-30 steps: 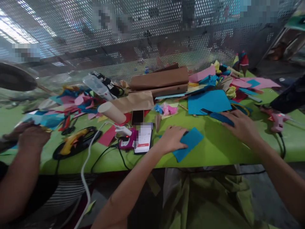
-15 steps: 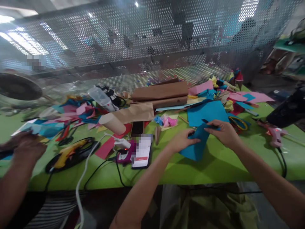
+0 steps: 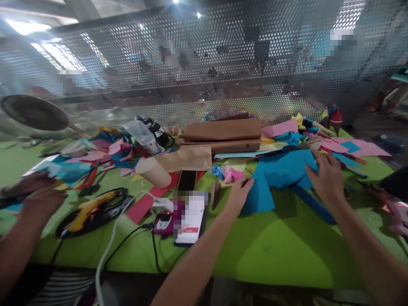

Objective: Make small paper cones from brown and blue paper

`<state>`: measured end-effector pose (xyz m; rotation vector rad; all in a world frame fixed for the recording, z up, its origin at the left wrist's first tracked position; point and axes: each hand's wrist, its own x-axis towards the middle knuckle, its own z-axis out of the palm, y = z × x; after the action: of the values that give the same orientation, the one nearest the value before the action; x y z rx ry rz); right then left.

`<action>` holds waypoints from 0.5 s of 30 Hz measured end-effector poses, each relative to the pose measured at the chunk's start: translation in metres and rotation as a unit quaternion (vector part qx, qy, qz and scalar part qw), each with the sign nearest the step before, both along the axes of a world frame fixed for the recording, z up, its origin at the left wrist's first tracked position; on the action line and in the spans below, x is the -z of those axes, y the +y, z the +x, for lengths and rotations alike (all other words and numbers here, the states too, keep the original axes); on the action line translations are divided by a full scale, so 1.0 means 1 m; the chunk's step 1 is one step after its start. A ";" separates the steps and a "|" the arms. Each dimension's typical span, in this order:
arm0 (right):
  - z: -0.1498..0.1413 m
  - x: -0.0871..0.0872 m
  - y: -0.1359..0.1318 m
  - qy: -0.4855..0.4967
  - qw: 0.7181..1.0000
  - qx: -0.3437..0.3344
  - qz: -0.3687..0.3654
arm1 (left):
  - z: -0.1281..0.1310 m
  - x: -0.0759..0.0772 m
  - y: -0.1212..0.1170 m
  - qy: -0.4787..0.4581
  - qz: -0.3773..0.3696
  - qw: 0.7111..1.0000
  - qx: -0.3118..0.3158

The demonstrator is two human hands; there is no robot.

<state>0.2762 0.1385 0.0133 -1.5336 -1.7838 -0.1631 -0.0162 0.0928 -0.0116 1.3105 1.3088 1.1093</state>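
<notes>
My left hand (image 3: pixel 240 193) is closed at the left edge of a small blue paper piece (image 3: pixel 259 195), with thumb and fingers pressed together on it. My right hand (image 3: pixel 327 176) has its thumb and fingers around the right edge of a larger blue paper sheet (image 3: pixel 283 168), which bows up slightly. Below that hand a narrow blue paper strip (image 3: pixel 314 204) lies slanting across the green table cover (image 3: pixel 270 246). Pink and blue crumpled pieces (image 3: pixel 228 173) lie just beyond my left hand.
A phone (image 3: pixel 193 219), a purple power adapter (image 3: pixel 165 221) and cables lie left of my arm. A yellow glue gun (image 3: pixel 92 206) sits near a co-worker's hands (image 3: pixel 38 195). Rolled brown paper (image 3: pixel 223 129) lies along the back; a pink glue gun (image 3: pixel 398 212) is far right.
My hands have moved apart; the blue piece is now lowered to the table in my left hand. My right hand has shifted to the larger blue sheet. A blue strip now lies below it.
</notes>
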 end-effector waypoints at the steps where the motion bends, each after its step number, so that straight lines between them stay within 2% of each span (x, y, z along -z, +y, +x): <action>1: -0.006 -0.004 -0.007 -0.015 1.000 0.010 0.017 | 0.000 -0.001 -0.001 -0.012 -0.005 1.000 -0.001; 2: -0.014 -0.008 -0.014 -0.005 1.000 0.001 0.030 | -0.001 -0.003 -0.002 -0.024 -0.009 1.000 0.000; 4: -0.032 -0.014 -0.030 0.052 0.994 -0.088 -0.033 | -0.001 -0.005 -0.005 -0.040 -0.014 0.999 0.003; 6: -0.050 -0.015 -0.044 0.136 0.963 -0.174 -0.156 | -0.001 -0.007 -0.008 -0.051 -0.022 0.998 0.000; 8: -0.065 -0.011 -0.056 0.184 0.918 -0.224 -0.270 | -0.001 -0.006 -0.011 -0.066 -0.028 0.997 -0.014; 11: -0.075 -0.001 -0.066 0.210 0.870 -0.244 -0.375 | 0.000 -0.004 -0.013 -0.091 -0.045 0.994 -0.041; 15: -0.074 0.015 -0.066 0.206 0.857 -0.246 -0.404 | 0.000 -0.004 -0.013 -0.120 -0.073 0.988 -0.063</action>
<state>0.2019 0.0728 -0.0014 -1.3949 -1.8960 1.2161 -0.0157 0.0796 -0.0080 0.9643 1.2793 1.1941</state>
